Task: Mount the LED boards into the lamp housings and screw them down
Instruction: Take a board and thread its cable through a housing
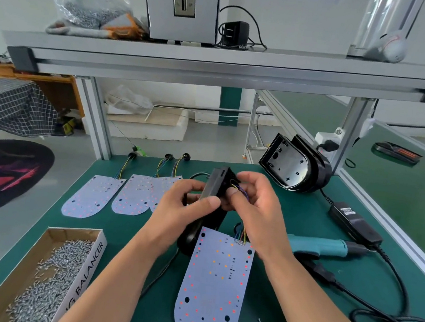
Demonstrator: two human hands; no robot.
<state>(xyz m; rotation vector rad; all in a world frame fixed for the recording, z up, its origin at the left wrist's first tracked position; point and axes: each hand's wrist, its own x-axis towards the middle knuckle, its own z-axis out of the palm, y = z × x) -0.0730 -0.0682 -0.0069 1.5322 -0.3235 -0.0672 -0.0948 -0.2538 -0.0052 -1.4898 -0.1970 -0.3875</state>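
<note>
Both forearms came in from the bottom edge, and just ahead of them the loose LED board (213, 289) lay flat on the green mat (294, 203), its rounded end toward the camera. Coloured wires (241, 235) rose from its far end to the hands.

Left hand (182, 205) gripped a black lamp housing (214, 188), thumb pressed along its near edge and fingers curled behind it, holding it tilted above the mat. Right hand (254, 206) pinched the wire ends against the housing's upper part between thumb and fingers. The board itself sat outside the housing, directly below the hands and touching no finger.

To the left of the forearms stood a cardboard box (86, 265), open at the top and heaped with small silver screws (58, 275).

Beyond the left hand three more LED boards (92, 197) lay in a row, the right-hand ones overlapping, their wire tails pointing away.

To the right of the hands a teal electric screwdriver (323, 248) lay on its side, with a black power adapter (356, 224) just behind it.

At the rear right a second lamp housing (296, 165) stood on edge, its open cavity facing the camera.
</note>
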